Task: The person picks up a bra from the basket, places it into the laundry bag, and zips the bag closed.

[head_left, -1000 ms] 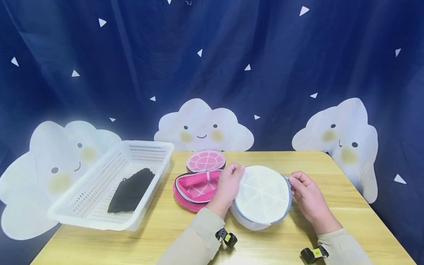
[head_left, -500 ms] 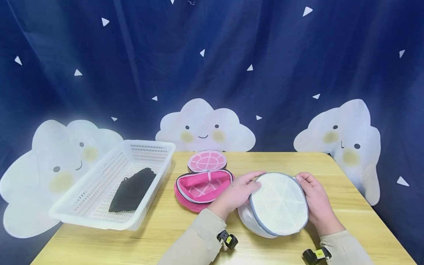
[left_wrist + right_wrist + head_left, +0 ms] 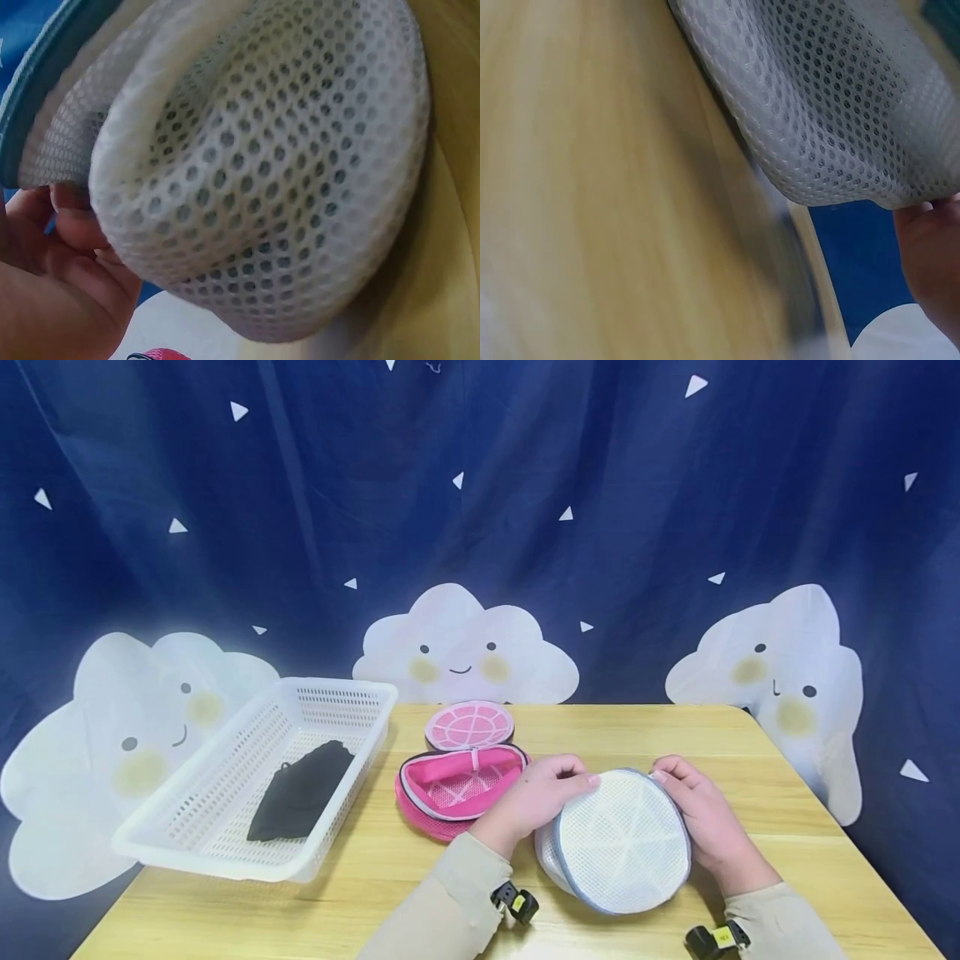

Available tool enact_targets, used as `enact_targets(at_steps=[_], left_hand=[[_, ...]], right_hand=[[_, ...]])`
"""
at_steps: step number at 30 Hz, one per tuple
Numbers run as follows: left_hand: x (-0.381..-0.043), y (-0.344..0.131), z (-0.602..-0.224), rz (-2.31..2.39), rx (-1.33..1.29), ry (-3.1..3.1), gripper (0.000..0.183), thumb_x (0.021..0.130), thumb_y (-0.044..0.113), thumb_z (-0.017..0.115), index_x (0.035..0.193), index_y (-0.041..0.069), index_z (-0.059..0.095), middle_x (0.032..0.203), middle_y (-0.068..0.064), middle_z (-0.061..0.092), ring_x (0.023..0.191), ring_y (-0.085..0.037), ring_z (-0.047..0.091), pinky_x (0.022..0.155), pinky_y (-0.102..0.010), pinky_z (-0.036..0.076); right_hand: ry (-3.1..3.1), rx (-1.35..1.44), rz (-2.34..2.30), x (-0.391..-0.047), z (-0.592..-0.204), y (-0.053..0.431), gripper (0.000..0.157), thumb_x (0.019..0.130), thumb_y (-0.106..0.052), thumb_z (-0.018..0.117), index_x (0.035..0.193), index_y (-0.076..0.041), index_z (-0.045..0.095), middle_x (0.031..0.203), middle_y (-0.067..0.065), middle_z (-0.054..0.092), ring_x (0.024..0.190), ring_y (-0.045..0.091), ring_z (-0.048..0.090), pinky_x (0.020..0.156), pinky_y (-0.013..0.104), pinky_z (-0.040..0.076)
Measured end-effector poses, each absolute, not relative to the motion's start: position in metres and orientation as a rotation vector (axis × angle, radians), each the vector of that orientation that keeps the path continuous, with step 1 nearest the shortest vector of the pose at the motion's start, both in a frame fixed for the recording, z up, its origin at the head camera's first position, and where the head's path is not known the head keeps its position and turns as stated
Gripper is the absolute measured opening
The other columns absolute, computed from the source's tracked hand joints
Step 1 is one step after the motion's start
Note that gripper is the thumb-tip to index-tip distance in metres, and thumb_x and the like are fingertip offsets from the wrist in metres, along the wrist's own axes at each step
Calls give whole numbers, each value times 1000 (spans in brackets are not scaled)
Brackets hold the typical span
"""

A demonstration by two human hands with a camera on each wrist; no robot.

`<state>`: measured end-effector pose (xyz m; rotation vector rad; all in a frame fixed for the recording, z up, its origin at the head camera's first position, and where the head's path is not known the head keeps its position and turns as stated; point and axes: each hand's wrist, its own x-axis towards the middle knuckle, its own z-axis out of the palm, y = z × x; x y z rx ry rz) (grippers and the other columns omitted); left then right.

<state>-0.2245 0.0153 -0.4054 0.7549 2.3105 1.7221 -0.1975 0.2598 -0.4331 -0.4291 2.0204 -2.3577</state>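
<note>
Between both hands is a round white mesh laundry bag (image 3: pixel 626 843) with grey-blue trim, its flat mesh end tilted toward the head camera. My left hand (image 3: pixel 536 797) grips the bag's upper left edge, thumb on the trim. At the upper right edge my right hand (image 3: pixel 705 818) pinches the trim between thumb and fingers. In the left wrist view the bag's mesh side (image 3: pixel 277 187) is dented inward, with the fingers partly hidden behind it. The right wrist view has the mesh wall (image 3: pixel 817 97) close above the table, fingertips at its lower edge.
Left of the hands sits an unzipped pink mesh bag (image 3: pixel 423 818), its round lid (image 3: pixel 470 725) folded back behind it. A white plastic basket (image 3: pixel 300 864) with a folded black cloth (image 3: pixel 303 797) inside stands at the left of the wooden table (image 3: pixel 802 827).
The white mesh bag has shifted right and nearer, and its flat end has tipped toward the head camera. My left hand moved right with it; the pink bag and basket stayed put.
</note>
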Motion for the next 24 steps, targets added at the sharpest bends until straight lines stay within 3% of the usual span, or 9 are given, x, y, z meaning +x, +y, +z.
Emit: enact_targets(at_steps=[4, 10, 17, 24], left_hand=[[-223, 16, -403, 1702, 778, 2327, 9, 86, 34, 66, 88, 25, 66, 80, 6, 61, 77, -8, 55, 70, -25, 45], [-222, 18, -405, 1617, 847, 2321, 20, 87, 34, 65, 106, 26, 68, 89, 11, 64, 83, -5, 58, 75, -23, 47], [-221, 18, -406, 1578, 809, 2364, 10, 90, 32, 61, 85, 26, 67, 76, 8, 62, 71, -7, 57, 66, -24, 47], [-221, 19, -408, 1641, 741, 2368, 12, 91, 29, 59, 81, 24, 64, 72, 4, 59, 67, -9, 56, 62, -26, 47]], right_hand=[[2022, -490, -2324, -197, -434, 258, 12, 101, -15, 42, 99, -7, 51, 83, -2, 59, 68, 9, 59, 58, 24, 50], [2083, -513, -2270, -196, -434, 255, 13, 100, -15, 44, 99, -4, 51, 82, -1, 56, 67, 9, 57, 56, 25, 49], [2098, -509, -2263, -196, -434, 254, 14, 100, -16, 45, 99, -3, 50, 82, 0, 57, 67, 9, 58, 57, 25, 50], [2143, -494, -2286, -194, -430, 250, 16, 99, -16, 46, 99, 0, 50, 84, 1, 58, 68, 10, 57, 57, 26, 49]])
